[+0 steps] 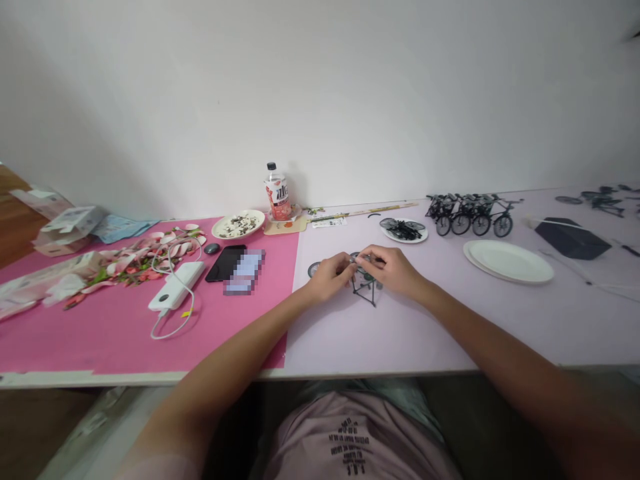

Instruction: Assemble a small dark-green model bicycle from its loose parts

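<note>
Both hands meet over the pale lilac part of the table, pinching a small dark toy bicycle frame (371, 293) between them. My left hand (330, 277) has thumb and finger closed at its upper end. Close against it, my right hand (393, 268) is closed on the same piece from the other side. The fingers hide the exact spot they grip. A loose toy wheel (313, 269) lies just beyond my left hand. Behind my hands, a small white plate (424, 235) holds a pile of black bicycle parts.
Several assembled toy bicycles (473, 217) stand at the back right, near stacked white plates (515, 262) and a dark flat piece (570, 238). On the pink left side lie a power bank (176, 287), a phone (225, 263) and artificial petals (127, 263). A bottle (278, 193) stands by the wall.
</note>
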A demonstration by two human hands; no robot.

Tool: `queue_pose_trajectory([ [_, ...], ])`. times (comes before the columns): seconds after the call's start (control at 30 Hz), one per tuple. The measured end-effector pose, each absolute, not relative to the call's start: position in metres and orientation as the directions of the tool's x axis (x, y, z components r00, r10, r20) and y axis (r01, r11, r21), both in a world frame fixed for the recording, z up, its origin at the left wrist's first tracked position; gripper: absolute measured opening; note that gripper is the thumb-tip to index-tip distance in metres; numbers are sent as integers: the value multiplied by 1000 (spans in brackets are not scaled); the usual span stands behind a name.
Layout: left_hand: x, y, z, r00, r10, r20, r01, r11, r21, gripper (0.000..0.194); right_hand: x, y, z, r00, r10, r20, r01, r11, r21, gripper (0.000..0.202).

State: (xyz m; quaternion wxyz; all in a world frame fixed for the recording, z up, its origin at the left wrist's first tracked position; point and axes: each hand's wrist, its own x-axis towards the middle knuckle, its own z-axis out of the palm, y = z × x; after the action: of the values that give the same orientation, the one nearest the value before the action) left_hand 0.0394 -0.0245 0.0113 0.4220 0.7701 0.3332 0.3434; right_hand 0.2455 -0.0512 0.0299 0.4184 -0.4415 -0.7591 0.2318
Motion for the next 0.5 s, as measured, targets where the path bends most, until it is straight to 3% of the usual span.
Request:
queue_pose_trajectory([
  [0.5, 40, -25, 11, 554, 803, 219, 265, -420, 868, 36, 246, -52, 31, -298, 871, 390, 453, 489, -746, 32],
])
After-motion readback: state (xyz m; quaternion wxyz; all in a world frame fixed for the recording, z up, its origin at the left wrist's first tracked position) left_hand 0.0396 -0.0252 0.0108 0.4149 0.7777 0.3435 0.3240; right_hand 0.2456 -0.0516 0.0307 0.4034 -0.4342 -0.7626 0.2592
